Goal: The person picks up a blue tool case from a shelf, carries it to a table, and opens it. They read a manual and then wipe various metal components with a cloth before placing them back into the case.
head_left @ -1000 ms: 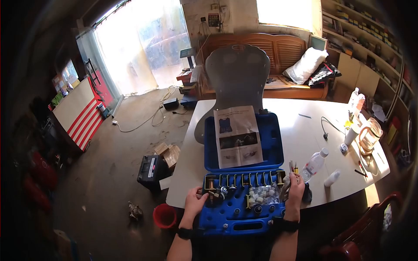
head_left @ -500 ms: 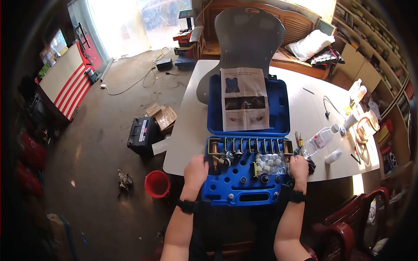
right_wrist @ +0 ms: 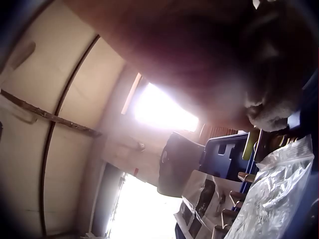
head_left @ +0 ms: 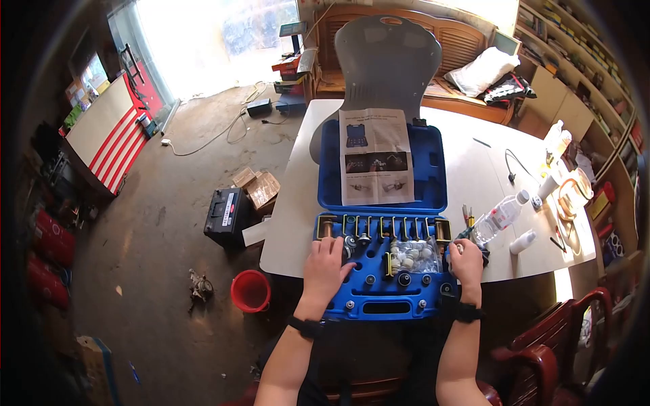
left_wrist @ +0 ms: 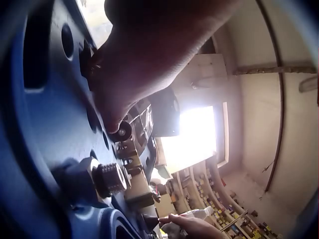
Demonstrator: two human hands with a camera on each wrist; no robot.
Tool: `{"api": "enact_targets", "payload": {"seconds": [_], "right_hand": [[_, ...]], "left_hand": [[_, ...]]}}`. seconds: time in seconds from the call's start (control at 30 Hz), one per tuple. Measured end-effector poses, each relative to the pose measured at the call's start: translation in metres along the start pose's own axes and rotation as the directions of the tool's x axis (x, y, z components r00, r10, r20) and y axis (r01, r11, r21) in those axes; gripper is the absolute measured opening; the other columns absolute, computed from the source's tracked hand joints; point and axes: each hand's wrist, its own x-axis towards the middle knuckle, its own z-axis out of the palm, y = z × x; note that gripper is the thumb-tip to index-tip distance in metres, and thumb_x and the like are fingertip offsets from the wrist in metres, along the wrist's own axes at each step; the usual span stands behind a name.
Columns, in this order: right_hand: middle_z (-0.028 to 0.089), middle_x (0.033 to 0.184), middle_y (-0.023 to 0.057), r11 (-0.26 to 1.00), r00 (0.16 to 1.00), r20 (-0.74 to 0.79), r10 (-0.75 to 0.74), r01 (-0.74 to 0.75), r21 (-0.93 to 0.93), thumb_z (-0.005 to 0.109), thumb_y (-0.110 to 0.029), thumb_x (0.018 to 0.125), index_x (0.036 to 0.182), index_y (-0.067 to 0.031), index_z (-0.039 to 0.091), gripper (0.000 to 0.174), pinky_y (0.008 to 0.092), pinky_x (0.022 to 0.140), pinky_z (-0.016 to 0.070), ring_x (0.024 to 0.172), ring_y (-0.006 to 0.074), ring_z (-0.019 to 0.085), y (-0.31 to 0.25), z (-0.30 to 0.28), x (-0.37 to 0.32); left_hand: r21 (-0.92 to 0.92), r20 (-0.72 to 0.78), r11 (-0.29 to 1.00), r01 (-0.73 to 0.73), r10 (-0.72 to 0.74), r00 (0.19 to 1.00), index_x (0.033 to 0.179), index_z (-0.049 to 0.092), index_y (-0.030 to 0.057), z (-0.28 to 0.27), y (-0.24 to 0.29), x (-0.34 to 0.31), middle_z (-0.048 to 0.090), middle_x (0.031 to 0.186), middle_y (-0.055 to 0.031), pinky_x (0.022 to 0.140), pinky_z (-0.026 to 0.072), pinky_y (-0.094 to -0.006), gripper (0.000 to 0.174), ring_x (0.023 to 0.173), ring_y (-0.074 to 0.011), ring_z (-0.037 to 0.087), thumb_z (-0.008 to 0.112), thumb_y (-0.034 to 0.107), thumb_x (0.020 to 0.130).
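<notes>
Fingers of left hand [head_left: 327, 265] spread flat on blue case [head_left: 428, 166]; right hand [head_left: 466, 260] fingers obscured, grip unclear.

The head camera looks steeply down from above the person through a wide lens. It takes in the whole table [head_left: 298, 223], with the open blue case [head_left: 369, 298] at the centre. The left wrist camera sits right under the left hand [left_wrist: 149, 55], almost on the case's tray, and faces across it. The right hand [left_wrist: 192, 228] shows at 6 o'clock of its frame. The right wrist camera lies as close beneath that hand and is tilted up toward the ceiling. The leaflet [right_wrist: 199, 199] at 5 o'clock also appears in the head view.
</notes>
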Motion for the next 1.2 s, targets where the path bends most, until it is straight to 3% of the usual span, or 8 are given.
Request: {"api": "enact_targets", "payload": {"seconds": [0.13, 0.23, 0.43, 0.53, 0.6, 0.73, 0.97, 1.2], "right_hand": [[0.07, 0.088, 0.0185, 0.98, 0.976, -0.191, -0.101, 0.131, 0.151, 0.065, -0.022, 0.087, 0.096, -0.0044, 0.071, 0.021, 0.0408, 0.073, 0.0529, 0.081, 0.0351, 0.069, -0.022, -0.001, -0.009], [0.07, 0.082, 0.0174, 0.935, 0.964, -0.165, -0.206, 0.244, 0.259, 0.065, -0.02, 0.087, 0.094, -0.0037, 0.07, 0.019, 0.0394, 0.07, 0.0518, 0.075, 0.0341, 0.068, -0.03, 0.004, -0.008], [0.068, 0.078, 0.0171, 0.923, 0.952, -0.199, -0.232, 0.28, 0.265, 0.066, -0.02, 0.087, 0.09, -0.0035, 0.07, 0.018, 0.0382, 0.067, 0.0511, 0.071, 0.0325, 0.067, -0.044, 0.013, -0.011], [0.068, 0.078, 0.0166, 0.909, 0.944, -0.222, -0.243, 0.302, 0.287, 0.066, -0.02, 0.087, 0.09, -0.0038, 0.069, 0.017, 0.0382, 0.067, 0.051, 0.071, 0.0325, 0.067, -0.043, 0.02, -0.009], [0.068, 0.077, 0.0164, 0.904, 0.944, -0.22, -0.247, 0.306, 0.297, 0.065, -0.02, 0.087, 0.09, -0.0037, 0.069, 0.017, 0.0381, 0.066, 0.0508, 0.07, 0.0322, 0.067, -0.049, 0.021, -0.01], [0.067, 0.075, 0.016, 0.887, 0.934, -0.223, -0.279, 0.339, 0.312, 0.065, -0.02, 0.087, 0.09, -0.0039, 0.069, 0.017, 0.0375, 0.064, 0.0499, 0.068, 0.0318, 0.067, -0.055, 0.021, -0.011], [0.067, 0.072, 0.0148, 0.904, 0.956, -0.204, -0.209, 0.269, 0.332, 0.067, -0.02, 0.087, 0.09, -0.0037, 0.07, 0.017, 0.0362, 0.062, 0.0492, 0.065, 0.0267, 0.066, -0.049, 0.017, -0.007], [0.068, 0.073, 0.015, 0.902, 0.957, -0.17, -0.234, 0.279, 0.329, 0.065, -0.022, 0.088, 0.09, -0.0033, 0.07, 0.019, 0.0354, 0.062, 0.0499, 0.065, 0.0279, 0.067, -0.053, 0.013, -0.004]], "left_hand": [[0.013, 0.021, 1.0, -0.009, 0.009, 1.0, 0.105, 0.065, 0.008, 0.003, -0.001, -0.004, 0.06, 0.097, -0.0107, 0.085, 0.0485, -0.041, 0.034, 0.1, -0.0326, 0.053, 0.077, 0.015, 0.075], [-0.035, 0.104, 0.999, -0.042, 0.045, 0.994, 0.09, 0.065, 0.0045, 0.006, -0.007, -0.011, 0.06, 0.096, -0.0106, 0.086, 0.0478, -0.0401, 0.02, 0.099, -0.0324, 0.053, 0.075, 0.009, 0.073], [-0.11, 0.005, 0.994, 0.023, -0.023, 1.0, 0.116, 0.06, 0.0062, 0.0, 0.001, -0.006, 0.054, 0.111, -0.0123, 0.088, 0.047, -0.0406, 0.046, 0.101, -0.0321, 0.053, 0.078, 0.02, 0.076], [-0.008, 0.043, 1.0, -0.025, 0.025, 0.999, 0.128, 0.054, 0.0084, 0.005, 0.007, -0.006, 0.049, 0.119, -0.0135, 0.089, 0.0454, -0.0413, 0.059, 0.102, -0.0313, 0.052, 0.078, 0.03, 0.078], [0.149, 0.07, 0.988, -0.045, 0.035, 0.997, 0.124, 0.055, 0.009, 0.011, 0.014, -0.006, 0.047, 0.118, -0.0139, 0.087, 0.0439, -0.042, 0.057, 0.103, -0.0309, 0.05, 0.077, 0.035, 0.078], [0.182, 0.061, 0.983, -0.017, 0.006, 0.998, 0.108, 0.057, 0.0088, 0.024, 0.01, -0.001, 0.046, 0.112, -0.0134, 0.083, 0.044, -0.0428, 0.043, 0.101, -0.0311, 0.051, 0.077, 0.03, 0.077], [0.042, 0.074, 0.984, -0.173, 0.169, 0.983, 0.104, 0.056, 0.0064, 0.028, -0.005, 0.008, 0.047, 0.103, -0.0128, 0.075, 0.0491, -0.0411, 0.036, 0.094, -0.0315, 0.056, 0.076, 0.023, 0.079], [-0.061, 0.233, 0.977, -0.203, 0.211, 0.949, 0.097, 0.054, 0.0079, 0.03, -0.013, 0.015, 0.052, 0.098, -0.0118, 0.067, 0.0521, -0.0448, 0.019, 0.082, -0.035, 0.062, 0.065, 0.021, 0.089]]}}
